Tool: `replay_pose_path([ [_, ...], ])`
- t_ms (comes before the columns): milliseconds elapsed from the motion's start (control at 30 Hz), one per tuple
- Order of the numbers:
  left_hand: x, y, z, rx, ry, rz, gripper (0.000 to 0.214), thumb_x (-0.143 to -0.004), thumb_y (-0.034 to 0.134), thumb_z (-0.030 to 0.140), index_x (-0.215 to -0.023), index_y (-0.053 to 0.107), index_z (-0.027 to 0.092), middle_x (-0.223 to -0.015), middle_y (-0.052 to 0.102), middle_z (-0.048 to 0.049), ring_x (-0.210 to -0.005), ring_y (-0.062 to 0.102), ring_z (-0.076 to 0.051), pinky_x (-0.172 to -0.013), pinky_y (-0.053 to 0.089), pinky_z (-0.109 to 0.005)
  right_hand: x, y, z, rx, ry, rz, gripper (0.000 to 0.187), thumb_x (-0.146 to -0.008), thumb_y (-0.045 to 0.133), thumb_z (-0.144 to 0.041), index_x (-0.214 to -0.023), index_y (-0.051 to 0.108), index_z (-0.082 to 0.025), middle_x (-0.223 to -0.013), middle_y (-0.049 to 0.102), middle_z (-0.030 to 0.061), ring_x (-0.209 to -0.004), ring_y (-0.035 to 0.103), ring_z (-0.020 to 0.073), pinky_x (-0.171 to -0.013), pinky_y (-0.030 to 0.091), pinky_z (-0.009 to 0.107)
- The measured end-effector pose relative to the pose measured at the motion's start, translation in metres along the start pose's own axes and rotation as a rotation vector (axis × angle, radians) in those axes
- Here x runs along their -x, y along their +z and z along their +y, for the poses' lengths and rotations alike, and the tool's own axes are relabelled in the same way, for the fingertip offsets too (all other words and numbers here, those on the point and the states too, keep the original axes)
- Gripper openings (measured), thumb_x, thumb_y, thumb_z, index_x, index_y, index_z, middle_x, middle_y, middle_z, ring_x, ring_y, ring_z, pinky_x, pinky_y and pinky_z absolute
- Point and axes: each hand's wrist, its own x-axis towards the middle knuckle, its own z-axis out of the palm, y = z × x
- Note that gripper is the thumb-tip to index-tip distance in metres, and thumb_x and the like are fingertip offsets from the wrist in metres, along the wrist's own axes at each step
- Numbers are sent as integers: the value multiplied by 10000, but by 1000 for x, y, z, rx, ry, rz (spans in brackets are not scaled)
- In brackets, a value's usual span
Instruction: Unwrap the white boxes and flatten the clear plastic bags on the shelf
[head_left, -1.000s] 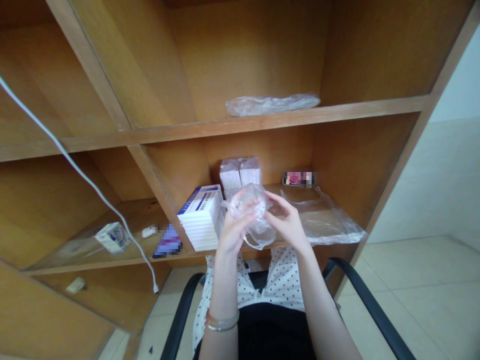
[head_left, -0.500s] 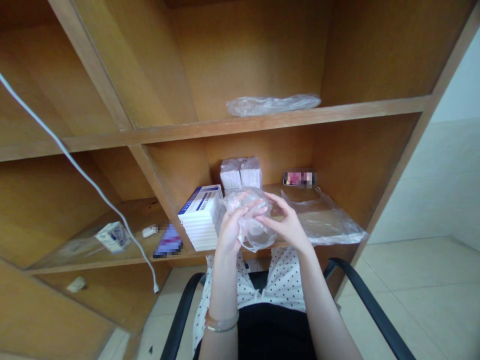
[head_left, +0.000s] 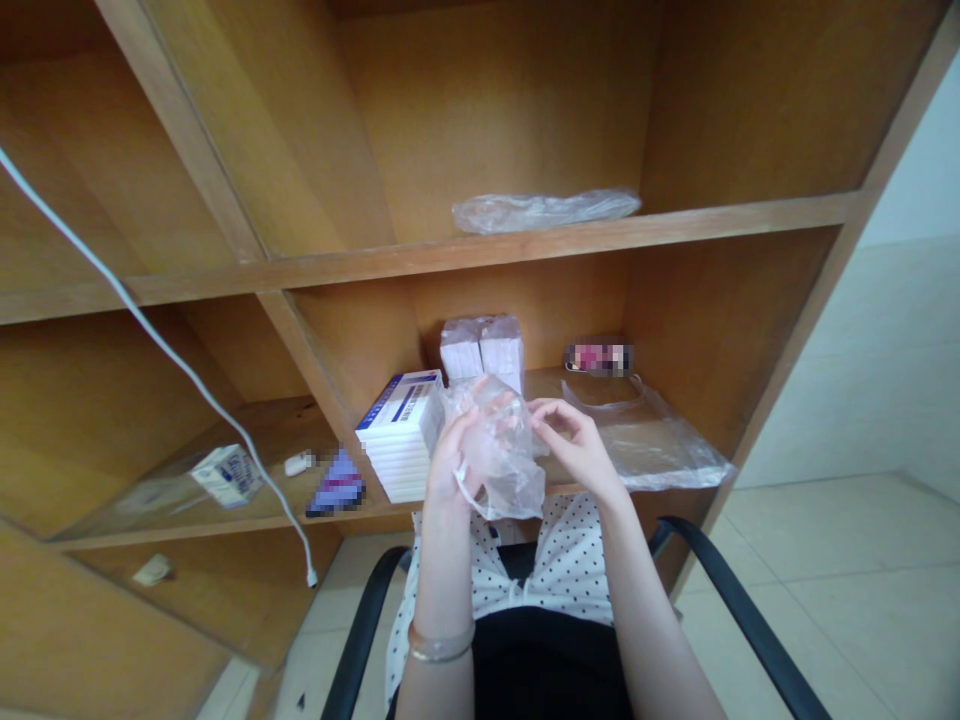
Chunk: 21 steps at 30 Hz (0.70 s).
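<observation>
Head view: left hand (head_left: 452, 465) clamps the clear plastic bag (head_left: 510, 480); right hand (head_left: 577, 450) may only be touching it, hard to tell. Bag looks light, soft, slippery; grab the bunched folds.

The left hand (head_left: 456, 462) grips a clear plastic bag (head_left: 504, 450) above the wooden shelf (head_left: 559, 385), with the right hand (head_left: 576, 450) open just beside it. On that shelf, a stack of white boxes (head_left: 397, 440) stands left of the bag, and a crumpled plastic sheet (head_left: 660, 445) lies right of it.
</observation>
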Motion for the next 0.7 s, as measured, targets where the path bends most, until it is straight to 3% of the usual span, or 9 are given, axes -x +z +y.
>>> replay_pose_path([
  [133,2,-2,1,-93,23,-15,746,-655,705,117,-1348,460,245,-1124,674,-51,-754,671,-138,-647,541,-223,-2,0,0,-127,50,93,178,-824,596,-386,-799,562,-214,-794,619,7,-754,579,155,-709,456,283],
  [300,0,-4,4,-38,-32,-29,597,-659,647,88,-1239,576,209,-921,707,-10,-572,591,-72,-551,493,-172,-4,-5,4,-209,71,324,197,-786,626,-391,-810,569,-204,-713,594,-9,-632,544,131,-615,435,254],
  [533,-2,-4,2,-121,-94,-4,457,-704,691,114,-1154,633,163,-964,699,-53,-626,599,-65,-558,481,-142,-7,-9,10,-139,80,506,310,-755,629,-481,-836,596,-183,-752,636,32,-663,574,147,-630,455,274],
  [700,1,-2,0,-312,-196,-102,409,-692,744,142,-1093,665,138,-866,696,-66,-636,606,-95,-561,487,-171,-6,-11,14,-94,59,554,356,-774,598,-515,-899,621,-182,-798,656,52,-710,600,165,-662,472,296],
])
